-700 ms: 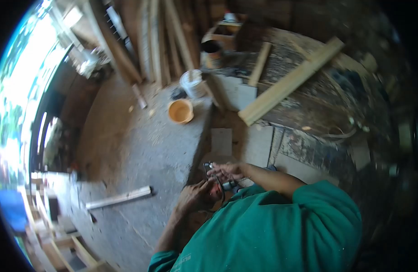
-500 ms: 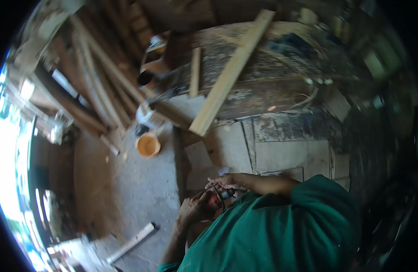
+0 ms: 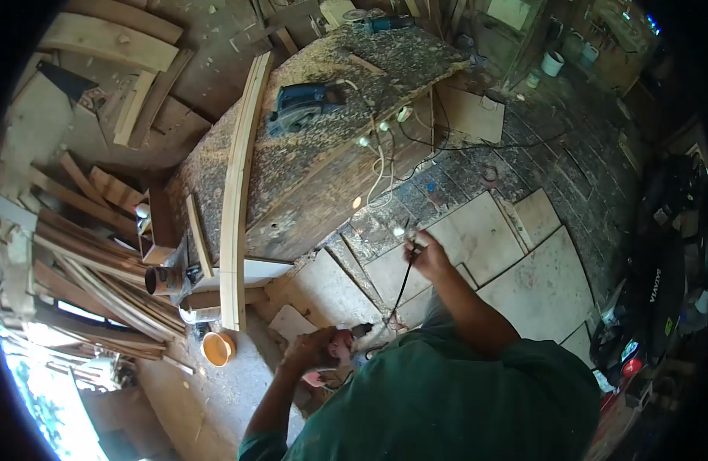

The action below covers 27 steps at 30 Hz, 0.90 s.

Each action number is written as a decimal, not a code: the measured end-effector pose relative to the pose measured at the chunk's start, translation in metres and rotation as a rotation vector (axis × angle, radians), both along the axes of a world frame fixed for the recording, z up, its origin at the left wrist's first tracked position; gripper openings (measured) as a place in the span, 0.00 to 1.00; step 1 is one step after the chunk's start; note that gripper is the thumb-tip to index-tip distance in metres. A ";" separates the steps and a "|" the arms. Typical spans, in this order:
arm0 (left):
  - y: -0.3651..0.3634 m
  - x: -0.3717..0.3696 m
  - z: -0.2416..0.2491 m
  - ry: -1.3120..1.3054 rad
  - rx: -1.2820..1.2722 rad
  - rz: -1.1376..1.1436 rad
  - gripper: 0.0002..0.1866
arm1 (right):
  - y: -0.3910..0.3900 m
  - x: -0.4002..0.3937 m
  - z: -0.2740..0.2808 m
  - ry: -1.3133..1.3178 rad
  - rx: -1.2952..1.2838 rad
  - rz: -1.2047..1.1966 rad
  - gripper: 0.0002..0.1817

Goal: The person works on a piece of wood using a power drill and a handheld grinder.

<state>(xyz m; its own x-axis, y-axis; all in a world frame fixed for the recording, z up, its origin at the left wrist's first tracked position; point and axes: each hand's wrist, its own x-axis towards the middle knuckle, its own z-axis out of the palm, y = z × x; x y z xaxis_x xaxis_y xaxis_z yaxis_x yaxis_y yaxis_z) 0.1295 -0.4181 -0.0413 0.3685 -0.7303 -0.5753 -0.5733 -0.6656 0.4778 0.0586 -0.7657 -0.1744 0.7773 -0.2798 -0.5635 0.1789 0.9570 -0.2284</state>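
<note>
Red tool (image 3: 341, 345), partly hidden, in grip of left hand (image 3: 312, 350); right hand (image 3: 425, 255) pinches black cord (image 3: 404, 286), upper end unclear.

A woodworking workshop — sawdust-strewn bench (image 3: 315, 165), circular saw (image 3: 302, 107), stacked boards (image 3: 112, 284).

A long plank (image 3: 242, 192) crosses the counter (image 3: 308, 207) and juts past its edge, a circular saw (image 3: 299, 107) near it. Between plank and hanging white cables (image 3: 381, 165), a hand could pass; a black cord (image 3: 403, 288) slants below the right hand (image 3: 426, 255).
</note>
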 end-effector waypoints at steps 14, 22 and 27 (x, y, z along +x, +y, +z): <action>0.110 0.090 -0.017 -0.504 -0.390 1.061 0.34 | -0.452 -0.201 -0.133 0.689 -0.440 -0.589 0.11; 0.177 0.178 -0.100 -0.476 -0.554 1.513 0.39 | -0.482 -0.293 -0.130 1.085 -0.409 -0.769 0.12; 0.073 0.204 -0.048 -0.694 -0.124 1.457 0.41 | -0.508 -0.218 -0.117 1.064 -0.526 -0.635 0.19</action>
<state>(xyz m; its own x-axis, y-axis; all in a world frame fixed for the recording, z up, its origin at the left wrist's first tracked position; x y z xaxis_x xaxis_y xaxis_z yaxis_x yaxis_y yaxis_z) 0.3331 -0.3453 -0.0889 0.9043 0.4264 0.0214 0.3600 -0.7885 0.4987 -0.1592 -1.2738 -0.2910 -0.3112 -0.7935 -0.5230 0.0629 0.5319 -0.8444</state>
